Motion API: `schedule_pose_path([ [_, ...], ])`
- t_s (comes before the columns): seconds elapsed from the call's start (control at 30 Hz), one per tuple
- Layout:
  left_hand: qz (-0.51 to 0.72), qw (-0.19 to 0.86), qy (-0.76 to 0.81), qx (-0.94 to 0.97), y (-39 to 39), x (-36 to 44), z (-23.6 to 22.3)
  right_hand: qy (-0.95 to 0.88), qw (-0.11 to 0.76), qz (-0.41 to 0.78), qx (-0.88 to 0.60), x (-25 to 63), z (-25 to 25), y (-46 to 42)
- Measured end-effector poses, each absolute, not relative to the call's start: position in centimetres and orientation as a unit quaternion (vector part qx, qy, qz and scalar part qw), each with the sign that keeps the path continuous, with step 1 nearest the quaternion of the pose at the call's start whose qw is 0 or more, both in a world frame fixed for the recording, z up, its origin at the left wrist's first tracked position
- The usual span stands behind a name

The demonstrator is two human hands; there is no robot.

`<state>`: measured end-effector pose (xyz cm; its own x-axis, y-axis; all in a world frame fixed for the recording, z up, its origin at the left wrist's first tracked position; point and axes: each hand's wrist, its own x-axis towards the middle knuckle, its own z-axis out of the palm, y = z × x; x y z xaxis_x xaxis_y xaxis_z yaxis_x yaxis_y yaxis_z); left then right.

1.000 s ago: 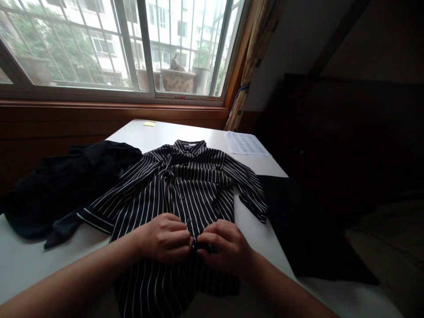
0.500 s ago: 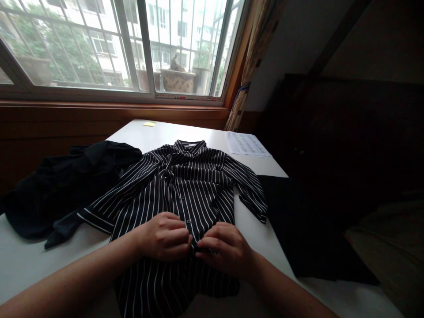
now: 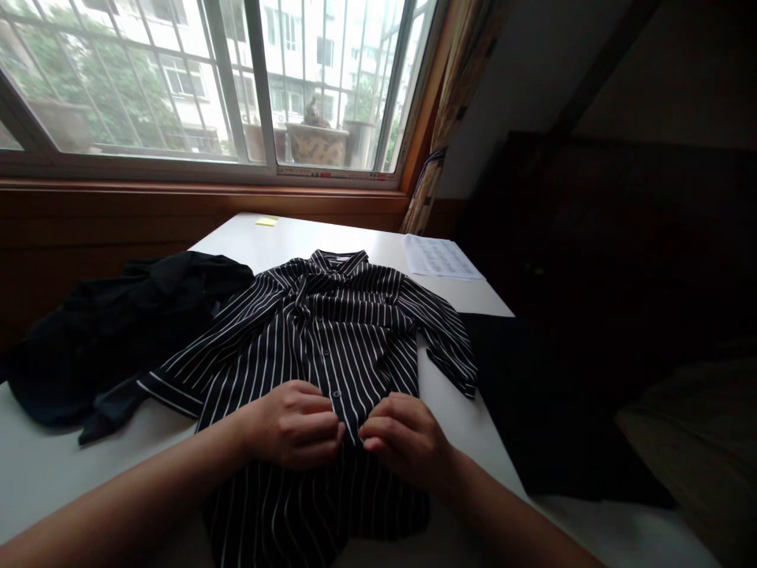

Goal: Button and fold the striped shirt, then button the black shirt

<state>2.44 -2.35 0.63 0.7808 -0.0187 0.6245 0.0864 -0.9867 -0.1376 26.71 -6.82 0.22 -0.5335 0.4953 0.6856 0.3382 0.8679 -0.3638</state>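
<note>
A black shirt with white stripes (image 3: 348,339) lies front up, its collar toward the window and its sleeves spread to both sides. Several buttons run down the middle of its front. My left hand (image 3: 304,426) is closed at the lower front, fingers curled in a pinch on the shirt's edge near a button. Just across from it, my right hand (image 3: 402,438) pinches the shirt's other front edge. A small gap separates the two sets of fingertips, and the cloth between them is partly hidden by my fingers.
Under the shirt is a white table (image 3: 218,237). A heap of dark clothing (image 3: 136,323) lies at the left, and a flat black cloth (image 3: 550,410) at the right. Papers (image 3: 441,257) and a yellow sticky note (image 3: 266,222) sit near the far edge, below a barred window (image 3: 272,87).
My right hand has shifted slightly to the right, widening the gap between my fingertips. The left hand is nearly still. The shirt's lower part has moved a little.
</note>
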Motion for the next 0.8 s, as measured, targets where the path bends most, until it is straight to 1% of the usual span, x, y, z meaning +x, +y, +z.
schedule_pose_path([
  [0.13,-0.300,0.083,0.013,-0.950,-2.6,2.5,1.0,-0.854,0.402,0.121,-0.306,26.7,0.0,-6.2],
  [0.2,-0.298,0.092,0.021,-0.950,-2.7,2.5,1.1,-0.861,0.359,0.126,-0.337,26.6,-0.4,-5.8],
  [0.27,-0.307,0.100,0.006,-0.947,-2.6,2.5,1.1,-0.872,0.297,0.126,-0.368,26.6,-0.8,-5.4],
  [0.37,-0.315,0.100,-0.056,-0.942,-1.9,2.4,0.9,-0.880,0.222,0.119,-0.403,26.7,-1.3,-5.2],
  [0.43,-0.310,0.090,-0.115,-0.939,-1.2,2.2,0.5,-0.880,0.197,0.108,-0.418,26.8,-1.3,-5.2],
  [0.57,-0.265,0.031,-0.189,-0.945,0.2,1.7,-0.5,-0.882,0.178,0.089,-0.428,27.1,-0.8,-5.3],
  [0.7,-0.198,-0.024,-0.203,-0.959,1.1,1.2,-0.9,-0.884,0.176,0.095,-0.422,27.3,-0.5,-5.1],
  [0.8,-0.183,-0.051,-0.198,-0.962,1.3,1.0,-1.1,-0.880,0.185,0.111,-0.424,27.5,-0.3,-5.0],
])
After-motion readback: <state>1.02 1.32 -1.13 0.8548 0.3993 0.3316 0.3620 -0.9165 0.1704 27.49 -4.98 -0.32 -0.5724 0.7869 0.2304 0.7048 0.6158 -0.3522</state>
